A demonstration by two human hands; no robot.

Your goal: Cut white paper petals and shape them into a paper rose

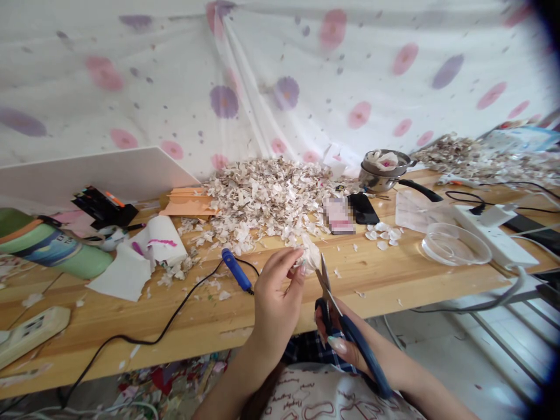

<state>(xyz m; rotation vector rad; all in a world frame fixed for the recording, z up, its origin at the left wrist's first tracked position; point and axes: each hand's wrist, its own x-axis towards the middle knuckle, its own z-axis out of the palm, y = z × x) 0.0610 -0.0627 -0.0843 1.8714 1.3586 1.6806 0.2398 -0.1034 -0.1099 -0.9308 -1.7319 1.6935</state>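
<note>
Holds a thin whitish piece (pixel 311 255) in the left hand (pixel 280 291), pinched between thumb and fingertips, raised over the front part of the counter (pixel 385 277), just this side of the large pile of pale scraps (pixel 266 198). Grips dark-blue-handled scissors (pixel 350 329) in the right hand (pixel 347 352), with blades slightly parted and pointing up beside the piece; hard to tell exactly how far through the loops. From this view, cannot tell of any contact between blade and piece.

Likely to handle as very light, soft and limp, probably quick to tear or crease under a hard squeeze. Looks dry, so probably hardly slippery, though apt to bend away from any push. Best taken near one edge with a light pinch, leaving the rest free and fingertips well back from the blades. For the scissors, expect more weight, stiffness and sharp edges; best held by the loops alone.

Nearby on the counter: a blue tool (pixel 236 271) to the left of the left hand, small pale discs (pixel 395 233) to the right beyond the scissors, and near those a clear round dish (pixel 452 256).
</note>
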